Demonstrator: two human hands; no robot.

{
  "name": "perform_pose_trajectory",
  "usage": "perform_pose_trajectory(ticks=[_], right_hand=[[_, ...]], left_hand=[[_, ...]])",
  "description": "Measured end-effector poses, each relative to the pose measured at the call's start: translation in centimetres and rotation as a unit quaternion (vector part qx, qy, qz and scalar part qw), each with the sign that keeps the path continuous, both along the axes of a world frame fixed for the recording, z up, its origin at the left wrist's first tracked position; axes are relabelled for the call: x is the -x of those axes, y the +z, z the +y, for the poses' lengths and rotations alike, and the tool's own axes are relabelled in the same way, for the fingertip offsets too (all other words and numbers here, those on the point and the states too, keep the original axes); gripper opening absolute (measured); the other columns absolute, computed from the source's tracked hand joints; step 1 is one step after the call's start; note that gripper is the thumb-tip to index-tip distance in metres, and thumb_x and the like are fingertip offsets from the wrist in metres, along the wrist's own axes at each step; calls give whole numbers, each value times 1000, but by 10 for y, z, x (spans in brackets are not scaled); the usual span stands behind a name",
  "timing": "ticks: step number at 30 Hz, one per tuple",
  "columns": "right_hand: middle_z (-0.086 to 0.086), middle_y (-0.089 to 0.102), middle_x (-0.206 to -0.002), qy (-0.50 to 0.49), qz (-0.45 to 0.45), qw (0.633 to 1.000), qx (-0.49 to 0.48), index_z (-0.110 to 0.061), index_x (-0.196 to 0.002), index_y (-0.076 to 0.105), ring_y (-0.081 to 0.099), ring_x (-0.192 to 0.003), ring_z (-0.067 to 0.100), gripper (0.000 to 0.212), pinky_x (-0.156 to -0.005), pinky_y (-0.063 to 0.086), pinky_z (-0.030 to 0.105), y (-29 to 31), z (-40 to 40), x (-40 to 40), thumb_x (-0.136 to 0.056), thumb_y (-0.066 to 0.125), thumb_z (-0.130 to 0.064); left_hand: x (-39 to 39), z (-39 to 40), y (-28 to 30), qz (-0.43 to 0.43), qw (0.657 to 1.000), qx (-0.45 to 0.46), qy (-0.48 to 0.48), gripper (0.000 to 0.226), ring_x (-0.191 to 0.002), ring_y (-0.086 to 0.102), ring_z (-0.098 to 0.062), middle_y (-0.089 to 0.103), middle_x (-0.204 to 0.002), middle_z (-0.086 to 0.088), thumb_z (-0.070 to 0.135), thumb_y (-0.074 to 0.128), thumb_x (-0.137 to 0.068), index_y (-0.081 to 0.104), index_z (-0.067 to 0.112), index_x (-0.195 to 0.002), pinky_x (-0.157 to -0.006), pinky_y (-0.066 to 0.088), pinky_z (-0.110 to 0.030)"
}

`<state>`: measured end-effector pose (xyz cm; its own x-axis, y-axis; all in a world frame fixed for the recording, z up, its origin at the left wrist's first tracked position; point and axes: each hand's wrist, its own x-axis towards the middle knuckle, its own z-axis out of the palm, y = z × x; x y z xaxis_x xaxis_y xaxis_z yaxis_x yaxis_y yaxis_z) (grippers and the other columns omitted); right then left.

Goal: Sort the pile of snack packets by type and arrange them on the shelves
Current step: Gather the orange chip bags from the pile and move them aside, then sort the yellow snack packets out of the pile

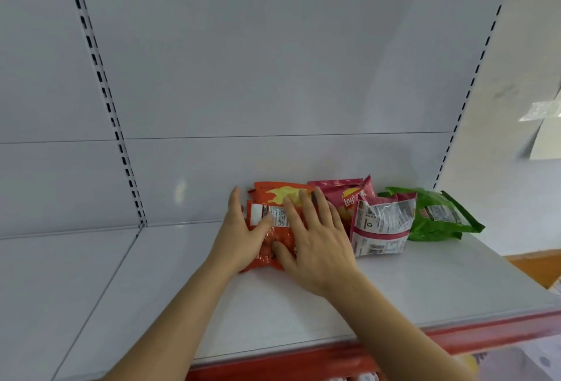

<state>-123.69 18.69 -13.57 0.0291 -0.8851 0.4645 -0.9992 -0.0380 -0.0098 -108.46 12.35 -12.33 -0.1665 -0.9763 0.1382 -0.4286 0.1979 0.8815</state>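
Both hands are on the orange-red crinkly foil snack packets (274, 222), a small stack lying flat on the white metal shelf (303, 304) close to the back panel. Left hand (239, 238) sits at the stack's left edge, fingers fairly straight along the side, thumb across the top packet w/ the white label. Right hand (315, 247) lies flat on top, fingers spread & straight, pressing down; neither hand curls round anything, so both are open.

Key relation: stack's long axis runs roughly front-to-back, directly under the hands. Just to its right, touching or nearly so, is the pink Lay's chip bag (349, 198), w/ a pink-and-white packet showing its printed back (381, 228) leaning in front of it. Further right, the green glossy packet (440, 216).

Prob. step: squaring up the orange stack. Next move likely a nudge toward the back panel or rightward against the pink group; right hand is nearer that side.
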Motion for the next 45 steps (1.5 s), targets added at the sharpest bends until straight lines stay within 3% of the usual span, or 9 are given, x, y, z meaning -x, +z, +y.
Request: perform_pose_trajectory(ticks=[4, 8, 13, 18, 23, 28, 34, 39, 45], right_hand=[[11, 15, -167, 12, -14, 1000, 22, -24, -159, 20, -5, -155, 31, 72, -125, 7, 49, 3, 6, 4, -97, 29, -61], [13, 22, -165, 23, -27, 998, 43, -21, -156, 30, 5, -155, 32, 68, -123, 18, 51, 4, 10, 4, -99, 32, -57], [12, 22, -165, 29, -47, 997, 55, -20, -155, 31, 4, -155, 30, 66, -124, 16, 50, 6, 15, -4, -100, 30, -56], [13, 21, -165, 40, -48, 996, 59, -21, -157, 28, 6, -155, 32, 68, -124, 15, 51, 11, 23, -20, -99, 28, -58], [12, 17, -166, 49, -45, 996, 60, -23, -158, 23, 6, -155, 31, 71, -125, 10, 48, 25, 30, -58, -98, 23, -62], [12, 7, -167, 80, -27, 995, 58, -23, -160, 13, 0, -155, 30, 74, -125, 6, 46, 39, 37, -120, -99, 17, -64], [15, 16, -166, 123, -24, 990, 65, -20, -159, 22, 9, -154, 32, 74, -123, 12, 47, 39, 39, -227, -99, 21, -63], [15, 17, -166, 180, -28, 982, 53, -19, -159, 23, 9, -154, 31, 74, -124, 11, 47, 29, 40, -326, -99, 22, -62], [20, 32, -159, 251, -45, 965, 66, -14, -154, 37, 25, -150, 37, 71, -120, 27, 52, 28, 29, -442, -98, 31, -59]], left_hand=[[-3, 5, 4, -11, 999, 44, 27, 87, -149, 39, -23, 30, -167, -2, 47, 62, -98, 7, 32, -163, -117, 41, -46], [-4, 22, 3, -50, 991, 114, 51, 83, -149, 36, -20, 29, -166, -2, 48, 60, -99, 12, 28, -163, -112, 34, -32], [-10, 40, 5, -103, 975, 173, 89, 78, -152, 30, -18, 27, -167, -3, 47, 56, -101, 16, 21, -163, -108, 26, -22], [-36, 54, 1, -151, 963, 198, 101, 79, -153, 29, -23, 28, -166, -7, 45, 55, -101, 15, 19, -163, -121, 34, -41], [-80, 61, 4, -187, 951, 215, 122, 79, -157, 17, -26, 20, -170, -10, 47, 53, -101, 11, 23, -164, -126, 24, -47], [-142, 76, 15, -217, 935, 238, 150, 78, -159, 9, -24, 12, -172, -7, 52, 45, -102, 8, 22, -165, -129, 16, -44], [-252, 97, 19, -251, 916, 234, 207, 76, -159, 2, -25, 5, -173, -7, 54, 40, -104, 7, 23, -165, -129, 8, -43], [-348, 120, 12, -275, 899, 215, 264, 80, -159, 5, -27, 10, -172, -9, 61, 30, -98, 15, 20, -164, -129, 9, -44], [-456, 142, 8, -287, 876, 196, 333, 85, -158, 11, -30, 19, -170, -11, 66, 21, -92, 26, 17, -162, -127, 14, -47]])
